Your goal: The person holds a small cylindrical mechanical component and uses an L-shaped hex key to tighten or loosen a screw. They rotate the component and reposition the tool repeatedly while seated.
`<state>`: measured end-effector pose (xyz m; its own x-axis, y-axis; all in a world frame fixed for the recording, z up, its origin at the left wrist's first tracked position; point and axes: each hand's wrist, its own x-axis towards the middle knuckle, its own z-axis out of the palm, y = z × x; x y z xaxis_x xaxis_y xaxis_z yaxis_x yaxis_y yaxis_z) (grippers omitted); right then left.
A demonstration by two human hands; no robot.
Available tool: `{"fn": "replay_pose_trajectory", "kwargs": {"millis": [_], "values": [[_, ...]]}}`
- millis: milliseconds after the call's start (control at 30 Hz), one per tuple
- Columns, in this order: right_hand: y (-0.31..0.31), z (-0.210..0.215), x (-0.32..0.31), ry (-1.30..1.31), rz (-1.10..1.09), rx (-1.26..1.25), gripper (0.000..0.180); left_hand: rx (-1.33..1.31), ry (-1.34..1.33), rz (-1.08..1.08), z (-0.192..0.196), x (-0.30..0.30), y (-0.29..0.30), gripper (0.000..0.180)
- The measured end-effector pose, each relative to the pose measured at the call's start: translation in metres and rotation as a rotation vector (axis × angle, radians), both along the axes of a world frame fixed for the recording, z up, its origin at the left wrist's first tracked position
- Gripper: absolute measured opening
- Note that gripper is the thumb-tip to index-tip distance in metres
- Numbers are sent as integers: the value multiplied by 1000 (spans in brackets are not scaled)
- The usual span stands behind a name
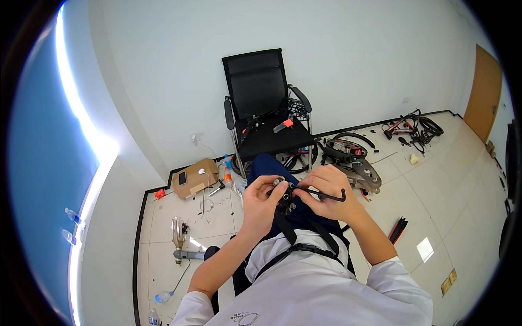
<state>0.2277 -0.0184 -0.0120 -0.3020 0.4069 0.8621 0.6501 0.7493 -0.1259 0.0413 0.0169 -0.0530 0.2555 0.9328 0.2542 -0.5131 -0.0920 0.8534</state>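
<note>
Black metal part (286, 198) is held above the lap, between the two hands, nearer the person than the black chair (254, 76) by the wall. Left of the chair lies a sheet of brown cardboard (191, 187) with a dark phone (182, 177) on it. The left hand (258, 200) has its thumb and fingers closed in a pinch on the part's upper end. The right hand (334, 183) curls its fingers, nearly closed, around a black hex key (322, 194); the bent end points out to the right, and whether the inner end sits in the part cannot be told. An orange-labelled bottle (228, 177) stands beside the cardboard, and a blue-labelled bottle (163, 297) lies lower left on the floor; their contents are too small to tell.
</note>
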Motion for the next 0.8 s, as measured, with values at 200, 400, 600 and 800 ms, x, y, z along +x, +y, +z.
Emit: {"fn": "replay_pose_trajectory", "kwargs": {"millis": [200,400,600,800], "values": [[4,-17,-7,75,7,24,15,51,13,9,3,-2,-1,19],[1,-3,-1,-2,44,22,15,61,40,-2,4,-3,0,21],[0,2,8,-4,126,-88,19,54,43,-37,6,-4,-3,21],[2,-2,4,54,185,-99,22,26,18,-72,8,-5,-2,20]]}}
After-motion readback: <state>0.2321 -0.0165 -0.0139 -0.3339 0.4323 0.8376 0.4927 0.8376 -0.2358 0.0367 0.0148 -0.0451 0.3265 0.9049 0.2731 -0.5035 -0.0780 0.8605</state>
